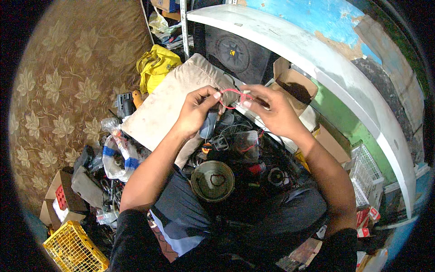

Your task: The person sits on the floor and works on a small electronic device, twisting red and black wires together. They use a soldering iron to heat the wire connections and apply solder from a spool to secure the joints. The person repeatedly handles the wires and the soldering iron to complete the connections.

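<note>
A thin red wire (232,90), bent into a loop, is stretched between my two hands in front of me. My left hand (199,108) pinches one side of the loop between thumb and fingertips. On the other side, the thumb and fingers of my right hand (271,109) close on the wire where it looks bunched or twisted. Beneath my hands is a beige cushion (158,102), and close by lies a heap of cables and small parts. A round metal tin (212,181) with a dark ring-shaped thing in it stands nearer my lap.
A clear plastic container (246,144) sits among the clutter. On the left are a yellow bag (156,65), a wrapped white and blue coil (118,158) and a yellow crate (74,248). A speaker (233,52), a cardboard box (294,86) and a long white panel (317,59) stand beyond and right.
</note>
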`<action>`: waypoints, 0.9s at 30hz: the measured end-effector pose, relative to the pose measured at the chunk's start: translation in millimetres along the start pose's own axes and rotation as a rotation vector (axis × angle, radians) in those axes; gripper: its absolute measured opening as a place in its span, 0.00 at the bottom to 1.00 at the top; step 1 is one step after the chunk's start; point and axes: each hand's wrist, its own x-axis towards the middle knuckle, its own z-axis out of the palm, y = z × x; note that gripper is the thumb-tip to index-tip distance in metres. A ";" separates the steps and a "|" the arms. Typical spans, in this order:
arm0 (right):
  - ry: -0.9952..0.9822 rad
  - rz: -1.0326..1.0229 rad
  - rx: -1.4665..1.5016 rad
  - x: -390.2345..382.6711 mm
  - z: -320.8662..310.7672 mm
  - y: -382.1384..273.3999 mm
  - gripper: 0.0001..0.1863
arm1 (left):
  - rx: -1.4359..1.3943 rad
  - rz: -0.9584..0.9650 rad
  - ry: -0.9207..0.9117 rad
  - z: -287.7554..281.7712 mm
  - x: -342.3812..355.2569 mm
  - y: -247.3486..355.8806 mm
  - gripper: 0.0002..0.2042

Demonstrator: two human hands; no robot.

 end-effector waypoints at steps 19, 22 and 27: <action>-0.066 0.248 0.175 -6.8 13.3 5.9 0.04 | 0.393 -0.083 -0.239 1.8 -2.9 -5.1 0.11; -0.011 0.103 0.040 -6.5 17.3 9.8 0.04 | 0.435 0.119 -0.180 14.9 -1.5 -9.4 0.11; 0.066 -0.108 -0.044 -4.5 16.8 11.4 0.04 | 0.476 0.042 -0.165 18.2 -5.0 -2.6 0.11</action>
